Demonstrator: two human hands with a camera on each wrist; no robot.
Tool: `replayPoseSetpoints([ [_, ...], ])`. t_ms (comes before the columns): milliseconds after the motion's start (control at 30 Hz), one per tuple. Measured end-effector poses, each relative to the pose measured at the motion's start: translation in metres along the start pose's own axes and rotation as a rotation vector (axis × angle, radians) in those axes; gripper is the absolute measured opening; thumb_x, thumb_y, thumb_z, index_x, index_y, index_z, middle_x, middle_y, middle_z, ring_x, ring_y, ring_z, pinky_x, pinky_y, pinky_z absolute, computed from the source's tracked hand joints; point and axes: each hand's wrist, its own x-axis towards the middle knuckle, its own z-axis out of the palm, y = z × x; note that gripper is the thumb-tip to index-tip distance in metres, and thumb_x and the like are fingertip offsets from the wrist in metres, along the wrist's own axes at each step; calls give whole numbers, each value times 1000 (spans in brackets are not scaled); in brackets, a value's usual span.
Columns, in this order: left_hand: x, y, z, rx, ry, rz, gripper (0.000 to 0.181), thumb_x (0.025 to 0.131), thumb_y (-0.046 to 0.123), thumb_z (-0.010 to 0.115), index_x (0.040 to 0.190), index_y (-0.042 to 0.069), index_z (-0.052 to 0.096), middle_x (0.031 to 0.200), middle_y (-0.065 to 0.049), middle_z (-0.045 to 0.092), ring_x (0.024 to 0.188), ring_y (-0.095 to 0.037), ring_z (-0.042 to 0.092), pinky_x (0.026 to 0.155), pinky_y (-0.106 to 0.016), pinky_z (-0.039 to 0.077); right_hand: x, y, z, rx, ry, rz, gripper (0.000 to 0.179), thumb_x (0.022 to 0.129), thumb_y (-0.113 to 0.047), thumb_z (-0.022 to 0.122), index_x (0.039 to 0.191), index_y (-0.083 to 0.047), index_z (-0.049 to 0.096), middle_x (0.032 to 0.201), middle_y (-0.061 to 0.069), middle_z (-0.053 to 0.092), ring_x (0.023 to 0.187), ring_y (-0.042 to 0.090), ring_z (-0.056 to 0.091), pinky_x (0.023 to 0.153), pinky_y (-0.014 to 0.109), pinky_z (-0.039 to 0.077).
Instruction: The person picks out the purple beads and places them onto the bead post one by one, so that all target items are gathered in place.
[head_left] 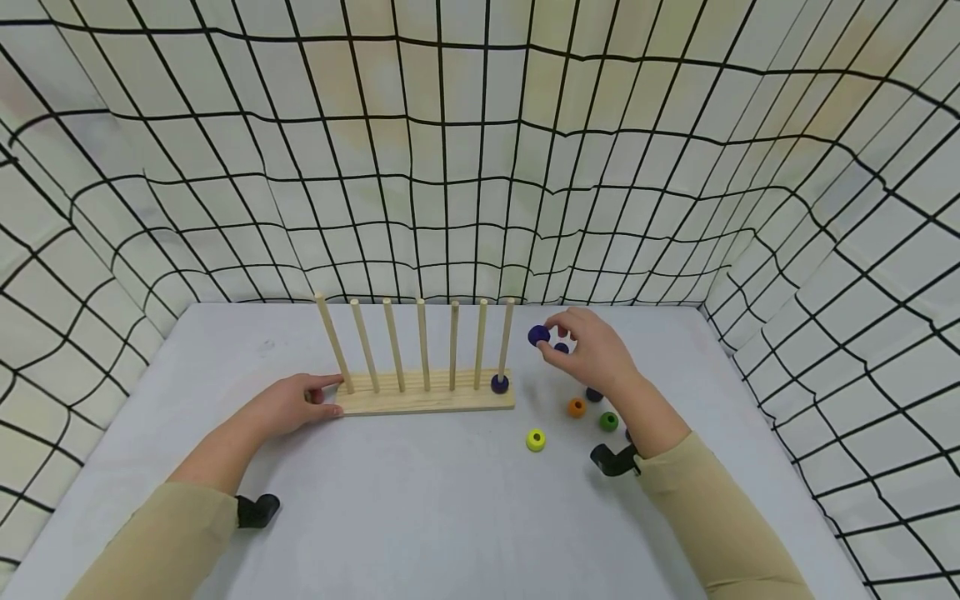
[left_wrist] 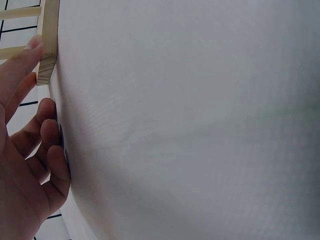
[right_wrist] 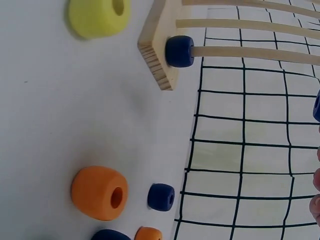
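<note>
A wooden peg board [head_left: 427,403] with several upright pegs lies on the table. My left hand [head_left: 292,406] grips its left end, the thumb at the front corner and the index finger behind. In the left wrist view the other fingers of that hand [left_wrist: 37,155] curl beside the board's end. My right hand [head_left: 596,350] pinches a dark blue bead [head_left: 538,335] between thumb and fingertips, raised to the right of the last peg. Another dark blue bead [right_wrist: 179,51] sits at the bottom of that rightmost peg. The other pegs are bare.
Loose beads lie right of the board: yellow [head_left: 536,440], orange [head_left: 576,407], green [head_left: 608,422] and dark blue [right_wrist: 161,197]. Some are partly hidden under the right arm. A white backdrop with black grid lines [head_left: 442,167] rises behind and beside the white table [head_left: 420,508].
</note>
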Motion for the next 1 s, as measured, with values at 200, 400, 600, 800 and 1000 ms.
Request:
replayPoseSetpoints([
  [200, 1, -1, 1, 5, -2, -6, 74, 87, 44, 74, 145, 5, 50, 90, -6, 51, 77, -20, 46, 65, -34, 36, 2, -4, -6, 7, 21, -10, 31, 91, -37, 69, 111, -15, 67, 96, 2, 59, 91, 24, 54, 74, 36, 45],
  [400, 1, -1, 0, 2, -3, -8, 74, 87, 44, 74, 145, 6, 50, 91, -5, 52, 78, -20, 46, 66, -34, 37, 4, -9, -12, 22, 41, -7, 31, 91, -36, 69, 113, -14, 67, 96, 2, 58, 91, 24, 53, 73, 35, 45],
  [600, 1, -2, 1, -8, -7, -3, 74, 87, 45, 74, 145, 5, 50, 90, -6, 52, 77, -20, 46, 65, -34, 37, 6, -13, -16, 34, 61, 1, 32, 92, -36, 68, 115, -14, 67, 97, 1, 57, 91, 21, 51, 74, 35, 44],
  [800, 2, -3, 2, -1, -2, -9, 73, 87, 44, 74, 145, 6, 50, 90, -6, 52, 77, -20, 46, 65, -34, 37, 8, -17, -19, 67, 91, 1, 30, 92, -35, 68, 114, -14, 67, 96, 1, 57, 91, 21, 51, 73, 35, 44],
  [1000, 3, -3, 2, -2, 2, -2, 74, 87, 45, 74, 145, 5, 51, 90, -6, 52, 77, -20, 46, 65, -34, 37, 10, -21, -22, 87, 125, 7, 31, 93, -35, 67, 115, -13, 67, 98, 1, 58, 92, 21, 51, 74, 35, 45],
])
